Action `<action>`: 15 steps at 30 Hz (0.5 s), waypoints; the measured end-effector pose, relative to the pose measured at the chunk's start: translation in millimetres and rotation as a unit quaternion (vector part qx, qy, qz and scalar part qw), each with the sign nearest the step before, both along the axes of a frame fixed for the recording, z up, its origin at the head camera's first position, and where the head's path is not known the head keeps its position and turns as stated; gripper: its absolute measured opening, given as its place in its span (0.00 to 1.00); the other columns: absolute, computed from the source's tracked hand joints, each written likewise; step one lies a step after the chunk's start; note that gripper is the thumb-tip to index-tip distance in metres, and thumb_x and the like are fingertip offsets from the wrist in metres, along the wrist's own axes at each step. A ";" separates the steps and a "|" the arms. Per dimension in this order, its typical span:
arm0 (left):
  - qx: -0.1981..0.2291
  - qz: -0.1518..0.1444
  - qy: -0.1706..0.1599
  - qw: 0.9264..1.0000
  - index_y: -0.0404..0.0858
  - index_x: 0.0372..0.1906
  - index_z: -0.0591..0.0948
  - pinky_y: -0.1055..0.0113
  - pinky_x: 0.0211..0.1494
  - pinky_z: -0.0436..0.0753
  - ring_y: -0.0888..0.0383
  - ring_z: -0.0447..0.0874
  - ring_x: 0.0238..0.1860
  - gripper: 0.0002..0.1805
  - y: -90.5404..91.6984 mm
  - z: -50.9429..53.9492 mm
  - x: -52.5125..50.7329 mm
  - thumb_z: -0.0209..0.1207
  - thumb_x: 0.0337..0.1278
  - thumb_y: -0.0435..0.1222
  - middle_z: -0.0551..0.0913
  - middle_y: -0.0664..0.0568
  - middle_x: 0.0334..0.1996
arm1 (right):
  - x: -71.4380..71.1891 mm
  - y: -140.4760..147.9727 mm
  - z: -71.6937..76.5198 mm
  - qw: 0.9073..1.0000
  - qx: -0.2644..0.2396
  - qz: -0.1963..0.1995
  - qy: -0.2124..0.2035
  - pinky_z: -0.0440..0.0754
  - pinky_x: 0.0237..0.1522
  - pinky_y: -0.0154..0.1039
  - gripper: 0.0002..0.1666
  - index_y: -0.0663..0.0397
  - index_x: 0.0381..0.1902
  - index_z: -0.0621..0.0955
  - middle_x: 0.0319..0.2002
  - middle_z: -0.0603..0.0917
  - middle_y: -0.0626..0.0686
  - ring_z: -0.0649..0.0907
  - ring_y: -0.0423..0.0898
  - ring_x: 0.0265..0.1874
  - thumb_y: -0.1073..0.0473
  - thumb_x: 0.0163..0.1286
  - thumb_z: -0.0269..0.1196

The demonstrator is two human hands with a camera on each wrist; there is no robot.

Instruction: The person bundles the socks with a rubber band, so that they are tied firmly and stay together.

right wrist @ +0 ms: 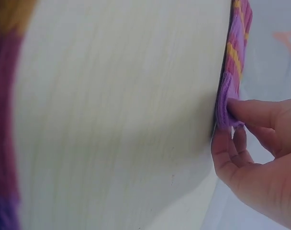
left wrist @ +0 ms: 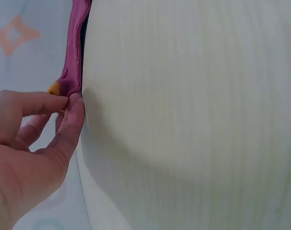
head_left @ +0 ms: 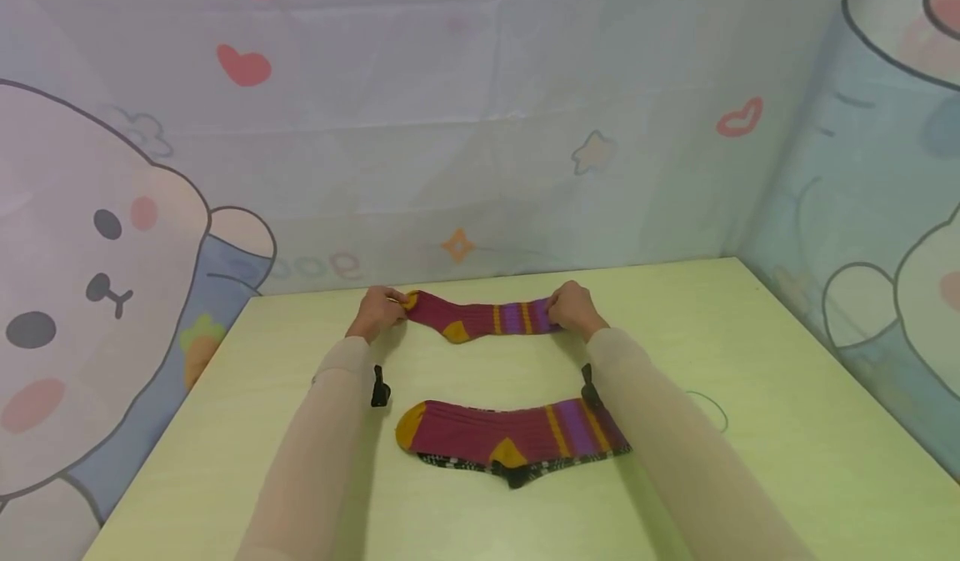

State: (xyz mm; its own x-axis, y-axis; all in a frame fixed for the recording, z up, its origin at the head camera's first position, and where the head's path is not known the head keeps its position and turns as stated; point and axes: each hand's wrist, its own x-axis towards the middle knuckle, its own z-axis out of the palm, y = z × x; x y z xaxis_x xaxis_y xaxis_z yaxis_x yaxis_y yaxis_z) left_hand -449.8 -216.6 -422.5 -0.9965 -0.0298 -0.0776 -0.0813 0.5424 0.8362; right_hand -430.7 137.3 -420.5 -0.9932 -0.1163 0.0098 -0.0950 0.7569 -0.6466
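Note:
A maroon sock with mustard toe and heel and a purple-striped cuff stretches between both hands near the table's far edge. My left hand pinches its toe end; in the left wrist view, thumb and fingertips meet on the maroon and mustard knit. At the other end my right hand pinches the purple cuff between thumb and fingers. Closer to me lies a matching maroon sock on top of a black-and-white patterned sock, which mostly stays hidden beneath it. My right forearm covers part of their cuff end.
The pale wooden table is backed by a printed cloth with cartoon bears. A thin green loop lies right of my right forearm. Small black pieces show at both wrists.

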 end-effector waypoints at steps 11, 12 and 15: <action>0.038 -0.026 -0.041 0.998 0.26 0.55 0.81 0.58 0.56 0.80 0.47 0.82 0.50 0.22 5.3 9.3 4.4 0.59 0.69 0.41 0.80 0.38 0.55 | -2.1 5.2 1.9 1.000 0.002 0.004 -0.018 0.79 0.56 0.47 0.18 0.68 0.46 0.87 0.51 0.85 0.63 0.80 0.58 0.55 0.70 0.57 0.64; 0.033 -0.027 -0.040 0.998 0.26 0.54 0.81 0.57 0.57 0.80 0.46 0.82 0.51 0.22 5.4 10.2 5.0 0.59 0.69 0.41 0.80 0.37 0.56 | -2.0 5.0 2.2 1.000 0.001 0.007 -0.017 0.79 0.55 0.47 0.18 0.68 0.46 0.87 0.52 0.85 0.63 0.80 0.58 0.55 0.70 0.56 0.65; 0.023 -0.014 -0.035 0.999 0.25 0.52 0.82 0.56 0.57 0.79 0.46 0.82 0.52 0.20 5.7 11.7 5.0 0.59 0.70 0.40 0.79 0.37 0.57 | -1.0 4.1 4.1 1.000 -0.004 0.016 -0.021 0.79 0.56 0.46 0.18 0.67 0.45 0.87 0.52 0.84 0.63 0.80 0.57 0.55 0.71 0.54 0.65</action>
